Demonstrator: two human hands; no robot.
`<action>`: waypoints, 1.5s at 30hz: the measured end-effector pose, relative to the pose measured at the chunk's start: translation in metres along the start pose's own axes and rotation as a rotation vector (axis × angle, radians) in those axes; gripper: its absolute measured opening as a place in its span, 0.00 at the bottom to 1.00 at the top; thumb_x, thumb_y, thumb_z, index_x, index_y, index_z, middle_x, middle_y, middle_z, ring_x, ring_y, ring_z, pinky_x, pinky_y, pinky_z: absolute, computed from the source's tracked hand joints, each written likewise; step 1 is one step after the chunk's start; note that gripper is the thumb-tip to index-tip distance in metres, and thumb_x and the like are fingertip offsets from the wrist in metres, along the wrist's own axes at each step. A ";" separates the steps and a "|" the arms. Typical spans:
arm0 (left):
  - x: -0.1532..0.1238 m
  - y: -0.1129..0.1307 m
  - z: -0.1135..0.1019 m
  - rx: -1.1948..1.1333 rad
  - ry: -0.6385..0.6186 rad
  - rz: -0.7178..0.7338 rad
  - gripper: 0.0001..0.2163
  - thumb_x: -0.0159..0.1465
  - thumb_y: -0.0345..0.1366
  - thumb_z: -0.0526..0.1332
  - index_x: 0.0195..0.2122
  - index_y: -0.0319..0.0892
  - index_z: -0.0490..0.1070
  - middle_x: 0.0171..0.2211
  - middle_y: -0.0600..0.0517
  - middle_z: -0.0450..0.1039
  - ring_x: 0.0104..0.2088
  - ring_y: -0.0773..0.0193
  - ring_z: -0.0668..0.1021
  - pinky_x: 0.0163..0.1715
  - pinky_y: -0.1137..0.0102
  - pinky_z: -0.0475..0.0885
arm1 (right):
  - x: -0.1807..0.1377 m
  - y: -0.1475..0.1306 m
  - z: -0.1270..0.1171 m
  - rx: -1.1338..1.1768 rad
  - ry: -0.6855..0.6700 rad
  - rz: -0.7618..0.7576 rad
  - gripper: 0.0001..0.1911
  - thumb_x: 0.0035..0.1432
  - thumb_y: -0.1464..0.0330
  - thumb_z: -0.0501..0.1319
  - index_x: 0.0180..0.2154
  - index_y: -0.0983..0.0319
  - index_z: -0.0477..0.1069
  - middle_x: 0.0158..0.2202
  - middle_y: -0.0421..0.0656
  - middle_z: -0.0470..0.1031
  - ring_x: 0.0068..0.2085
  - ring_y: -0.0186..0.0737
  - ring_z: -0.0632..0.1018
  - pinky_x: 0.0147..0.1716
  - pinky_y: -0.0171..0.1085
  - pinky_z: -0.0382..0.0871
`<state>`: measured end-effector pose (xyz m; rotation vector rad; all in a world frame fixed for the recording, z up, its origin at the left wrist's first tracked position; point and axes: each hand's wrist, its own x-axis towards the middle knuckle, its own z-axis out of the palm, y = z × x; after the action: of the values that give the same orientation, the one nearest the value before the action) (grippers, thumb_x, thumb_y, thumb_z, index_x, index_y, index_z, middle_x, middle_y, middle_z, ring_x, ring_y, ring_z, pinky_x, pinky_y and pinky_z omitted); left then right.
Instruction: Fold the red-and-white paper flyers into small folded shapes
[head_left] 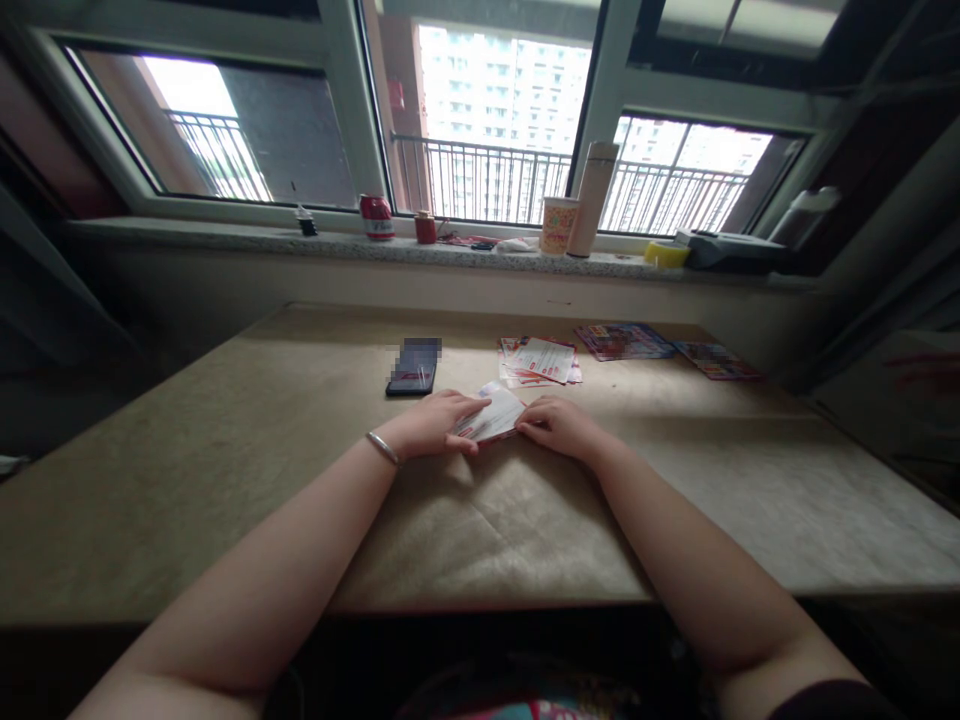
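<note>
A white printed leaflet (pixel 493 416) lies on the table in front of me, with a reddish edge showing under its lower right side. My left hand (pixel 442 420), with a silver bangle at the wrist, rests on the leaflet's left part. Its fingers are stretched over the paper and the thumb is apart. At the right edge, my right hand (pixel 556 425) has curled fingers pinching the leaflet. Just beyond it is a loose pile of similar leaflets (pixel 544 360), white and red. A dark phone (pixel 415 367) lies beyond my left hand.
Colourful printed sheets (pixel 626 341) and a smaller stack (pixel 718 360) lie at the table's back right. On the windowsill stand a red can (pixel 376 218), a paper cup (pixel 558 224), a tall flask (pixel 592 200) and yellow tape (pixel 666 254). The table's (pixel 225 480) front edge is near me.
</note>
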<state>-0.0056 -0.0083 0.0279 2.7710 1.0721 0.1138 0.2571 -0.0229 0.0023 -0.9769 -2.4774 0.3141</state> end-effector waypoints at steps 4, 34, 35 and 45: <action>-0.001 0.004 0.001 -0.025 0.035 -0.034 0.34 0.59 0.51 0.63 0.63 0.41 0.59 0.56 0.42 0.69 0.54 0.52 0.71 0.53 0.65 0.65 | 0.000 0.000 0.000 -0.074 0.007 0.053 0.11 0.60 0.68 0.58 0.30 0.63 0.78 0.28 0.44 0.77 0.32 0.36 0.73 0.33 0.33 0.63; 0.004 0.007 0.011 -0.138 0.185 -0.064 0.22 0.67 0.43 0.52 0.59 0.40 0.65 0.52 0.42 0.71 0.52 0.55 0.72 0.54 0.63 0.66 | 0.001 -0.009 0.001 -0.039 -0.010 0.303 0.11 0.57 0.62 0.61 0.28 0.62 0.71 0.26 0.40 0.72 0.27 0.32 0.68 0.27 0.32 0.55; 0.004 0.008 0.010 -0.155 0.178 -0.063 0.22 0.67 0.42 0.52 0.59 0.40 0.65 0.53 0.42 0.71 0.53 0.55 0.72 0.55 0.63 0.65 | 0.001 -0.008 0.002 -0.007 -0.007 0.311 0.11 0.57 0.63 0.61 0.27 0.62 0.71 0.25 0.39 0.72 0.27 0.32 0.67 0.26 0.32 0.55; -0.001 0.015 0.006 -0.270 0.147 -0.114 0.30 0.66 0.45 0.53 0.67 0.42 0.50 0.46 0.47 0.75 0.44 0.58 0.77 0.43 0.69 0.70 | -0.001 0.005 0.003 0.072 0.047 0.420 0.11 0.58 0.62 0.59 0.28 0.62 0.70 0.24 0.39 0.72 0.25 0.32 0.68 0.24 0.32 0.56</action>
<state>0.0048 -0.0205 0.0246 2.4861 1.1515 0.4203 0.2589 -0.0206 -0.0028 -1.4520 -2.1867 0.5020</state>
